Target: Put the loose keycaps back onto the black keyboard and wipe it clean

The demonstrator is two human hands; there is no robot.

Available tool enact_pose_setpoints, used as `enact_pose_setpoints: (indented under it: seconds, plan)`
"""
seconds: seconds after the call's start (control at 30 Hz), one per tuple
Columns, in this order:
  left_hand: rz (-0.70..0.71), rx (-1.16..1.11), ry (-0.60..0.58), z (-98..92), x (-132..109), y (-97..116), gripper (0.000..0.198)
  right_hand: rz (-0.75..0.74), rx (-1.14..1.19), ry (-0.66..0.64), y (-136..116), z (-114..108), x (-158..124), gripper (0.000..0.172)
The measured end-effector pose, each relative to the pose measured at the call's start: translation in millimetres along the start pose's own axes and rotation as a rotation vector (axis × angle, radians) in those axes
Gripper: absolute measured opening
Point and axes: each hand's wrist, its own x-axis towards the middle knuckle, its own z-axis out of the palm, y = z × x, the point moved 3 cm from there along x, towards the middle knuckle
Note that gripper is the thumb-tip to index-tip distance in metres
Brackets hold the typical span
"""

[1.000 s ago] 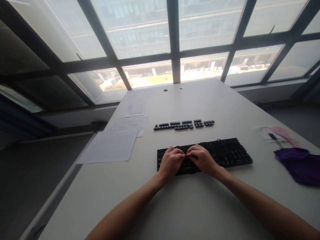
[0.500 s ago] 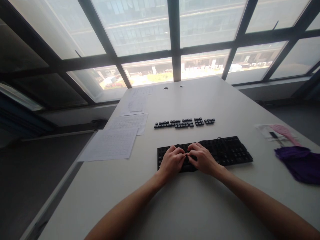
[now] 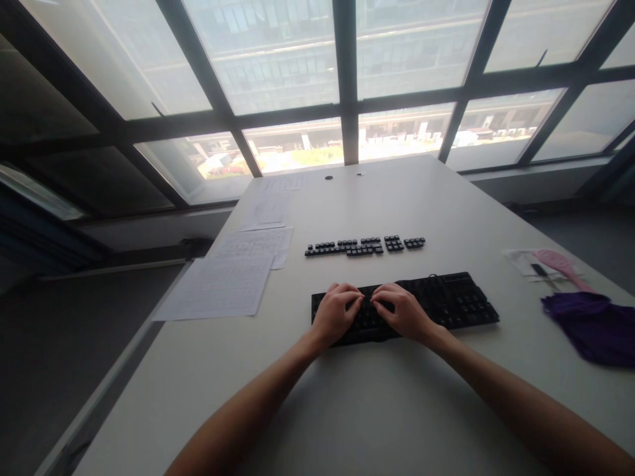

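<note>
A black keyboard (image 3: 446, 301) lies flat on the white table (image 3: 377, 410), a little beyond the near edge. My left hand (image 3: 336, 314) and my right hand (image 3: 403, 312) rest on its left half, fingers curled down onto the keys, fingertips a short gap apart. The curled fingers hide whether either hand grips anything. Beyond the keyboard, a row of loose black keycaps (image 3: 364, 246) is laid out in groups on the table.
Printed paper sheets (image 3: 218, 287) lie to the left near the table edge, with more sheets (image 3: 268, 211) farther back. A purple cloth (image 3: 590, 327) and a pink tool (image 3: 558, 261) sit at the right edge. Large windows stand behind the table.
My fingertips were pinched together over the keyboard's left half; now the hands have drawn slightly apart and lie lower on the keys. The view shifted a little.
</note>
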Motion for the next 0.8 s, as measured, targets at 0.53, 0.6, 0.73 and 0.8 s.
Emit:
enact_pose_setpoints:
  seconds: [0.53,0.6,0.73,0.8]
  plan:
    - [-0.147,0.398,-0.023,8.7,112,-79,0.017,-0.012,-0.631,-0.162,51,36,140,0.026]
    - [-0.137,0.398,-0.032,11.0,112,-81,0.018,-0.029,-0.643,-0.175,54,38,141,0.027]
    - [-0.110,0.376,-0.040,12.3,111,-82,0.018,-0.083,-0.616,-0.198,57,39,142,0.026]
    - [-0.102,0.358,-0.046,11.9,110,-82,0.017,-0.122,-0.582,-0.213,57,40,141,0.025]
